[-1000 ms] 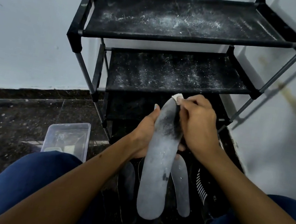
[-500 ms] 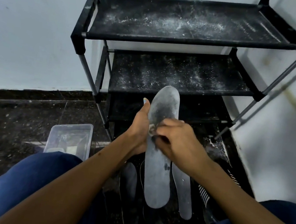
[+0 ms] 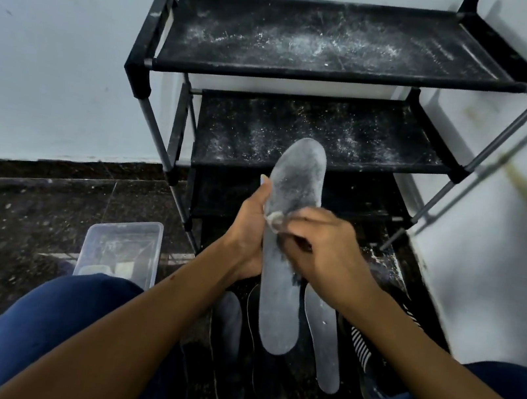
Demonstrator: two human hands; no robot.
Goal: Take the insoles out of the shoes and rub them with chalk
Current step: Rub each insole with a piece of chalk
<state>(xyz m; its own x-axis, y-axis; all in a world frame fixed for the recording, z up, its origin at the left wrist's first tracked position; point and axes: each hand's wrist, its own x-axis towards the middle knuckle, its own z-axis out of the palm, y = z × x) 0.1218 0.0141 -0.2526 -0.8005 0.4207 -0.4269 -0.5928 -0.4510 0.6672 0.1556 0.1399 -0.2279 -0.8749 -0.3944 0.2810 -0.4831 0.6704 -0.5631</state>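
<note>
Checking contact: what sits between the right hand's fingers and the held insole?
In the head view, a small white chalk piece, pinched by the right hand, presses against the insole.

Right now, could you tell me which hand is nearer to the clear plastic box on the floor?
Left. The left hand grips the grey insole on the side toward the clear plastic box; the right hand rubs chalk beyond the insole.
</note>
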